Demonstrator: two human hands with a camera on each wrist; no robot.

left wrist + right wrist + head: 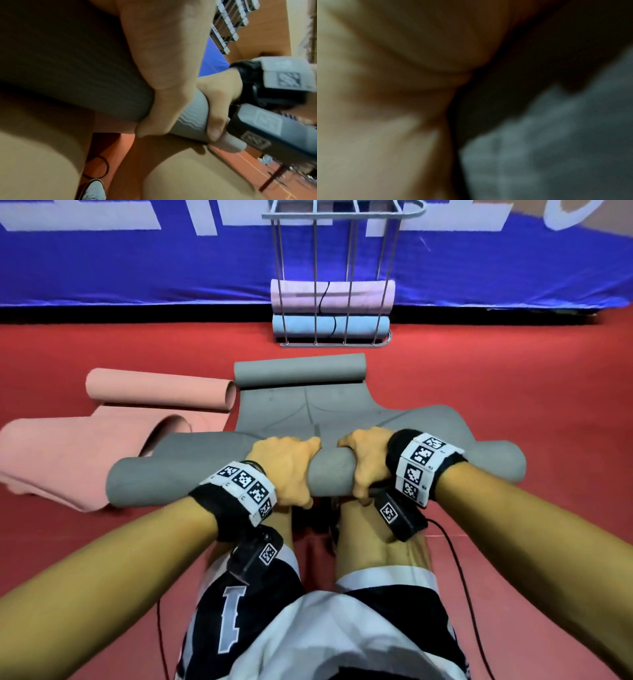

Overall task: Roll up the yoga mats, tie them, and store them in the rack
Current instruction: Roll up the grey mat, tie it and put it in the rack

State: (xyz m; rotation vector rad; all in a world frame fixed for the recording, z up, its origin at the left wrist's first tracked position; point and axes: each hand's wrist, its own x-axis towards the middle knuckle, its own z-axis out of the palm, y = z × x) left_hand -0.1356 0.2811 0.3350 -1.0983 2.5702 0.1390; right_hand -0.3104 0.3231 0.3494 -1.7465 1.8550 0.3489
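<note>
Grey foam was the job: the grey mat (329, 405) lay on the red floor (513, 378) before the rack (334, 344), its near end rolled. Both hands wrapped that roll, left hand (287, 470) and right hand (366, 463) side by side at its middle. I thought the roll would go truer with the hands set wider and even pressure kept. The rack held a pink roll (332, 297) above a blue roll (330, 326), each tied. A salmon mat (68, 453) lay loose at the left.

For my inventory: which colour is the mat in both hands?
Grey mat; the head view shows it best.
</note>
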